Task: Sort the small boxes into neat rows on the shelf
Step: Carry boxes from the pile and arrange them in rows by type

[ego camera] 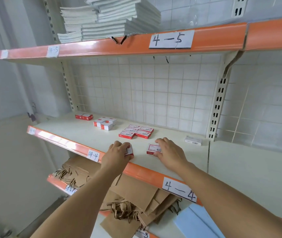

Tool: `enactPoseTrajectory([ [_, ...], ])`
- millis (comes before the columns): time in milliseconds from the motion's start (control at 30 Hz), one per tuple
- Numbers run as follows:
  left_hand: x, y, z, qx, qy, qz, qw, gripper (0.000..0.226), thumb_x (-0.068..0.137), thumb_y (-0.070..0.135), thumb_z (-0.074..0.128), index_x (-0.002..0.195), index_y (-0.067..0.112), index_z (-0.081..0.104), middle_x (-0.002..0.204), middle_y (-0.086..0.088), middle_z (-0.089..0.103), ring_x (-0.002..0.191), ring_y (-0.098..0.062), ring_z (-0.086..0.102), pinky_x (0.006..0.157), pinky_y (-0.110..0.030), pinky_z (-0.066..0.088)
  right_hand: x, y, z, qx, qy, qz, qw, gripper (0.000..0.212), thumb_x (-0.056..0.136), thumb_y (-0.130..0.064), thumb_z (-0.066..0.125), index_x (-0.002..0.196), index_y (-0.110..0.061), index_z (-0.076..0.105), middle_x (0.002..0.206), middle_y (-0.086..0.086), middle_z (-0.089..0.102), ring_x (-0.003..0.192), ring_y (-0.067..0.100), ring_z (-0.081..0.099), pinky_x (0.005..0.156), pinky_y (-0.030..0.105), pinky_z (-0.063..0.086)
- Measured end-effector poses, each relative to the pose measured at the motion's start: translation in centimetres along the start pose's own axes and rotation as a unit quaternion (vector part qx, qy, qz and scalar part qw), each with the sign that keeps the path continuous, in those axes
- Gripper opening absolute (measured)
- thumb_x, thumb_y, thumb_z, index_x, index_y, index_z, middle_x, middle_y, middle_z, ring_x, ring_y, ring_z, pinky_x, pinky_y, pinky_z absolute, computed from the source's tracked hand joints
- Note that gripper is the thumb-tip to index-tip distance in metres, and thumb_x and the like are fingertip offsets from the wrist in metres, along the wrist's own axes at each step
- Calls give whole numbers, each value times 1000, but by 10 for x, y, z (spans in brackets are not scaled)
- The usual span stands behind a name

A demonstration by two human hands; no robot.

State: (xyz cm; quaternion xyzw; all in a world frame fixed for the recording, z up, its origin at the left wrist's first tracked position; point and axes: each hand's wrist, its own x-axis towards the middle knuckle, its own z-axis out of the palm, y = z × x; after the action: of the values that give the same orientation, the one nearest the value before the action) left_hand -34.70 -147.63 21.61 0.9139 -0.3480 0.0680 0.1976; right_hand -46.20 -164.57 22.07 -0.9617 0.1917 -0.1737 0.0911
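Nearest us, just inside the shelf [85, 134] front lip: left hand [117, 152] w/ fingers curled round a small box [129, 150] tipped on edge, prob. lifted so we can re-seat it. Right hand [166, 150], beside it, lies over a flat box [154, 149], thumb and fingers pinching its sides, we reckon to slide it in line. Both arms reach up, elbows low. Behind them the four-box block [136, 131] already sits neat; further back-left, a loose cluster [105, 123] and a lone box [84, 116] await.
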Motion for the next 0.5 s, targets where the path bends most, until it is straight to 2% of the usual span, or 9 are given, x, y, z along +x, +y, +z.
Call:
enactPoseTrajectory([
  [67,14,-8,2,2,-5,9,1000,42,92,40,54,132,32,44,121,3,46,117,-18,41,70,-32,45,11,-4,7,1,4,9,1000,46,93,-36,55,133,-18,43,126,0,49,116,20,48,81,32,43],
  [200,46,-30,6,-1,-13,41,999,44,91,41,55,133,31,44,122,3,46,117,-18,42,79,-34,48,33,-18,24,6,11,38,999,45,91,-36,58,130,-16,46,122,1,50,113,21,50,79,32,42],
  [367,87,-61,6,-13,-30,81,996,44,90,45,55,132,34,44,121,5,45,117,-16,42,71,-30,43,61,-42,44,13,32,87,996,42,89,-33,60,125,-16,46,121,0,52,112,21,52,79,32,42],
  [500,108,-83,10,-15,-55,111,992,44,90,45,55,132,33,44,121,4,46,116,-16,43,75,-32,47,75,-58,57,22,35,128,991,34,88,-30,63,113,-14,46,115,0,53,103,20,53,69,28,35],
])
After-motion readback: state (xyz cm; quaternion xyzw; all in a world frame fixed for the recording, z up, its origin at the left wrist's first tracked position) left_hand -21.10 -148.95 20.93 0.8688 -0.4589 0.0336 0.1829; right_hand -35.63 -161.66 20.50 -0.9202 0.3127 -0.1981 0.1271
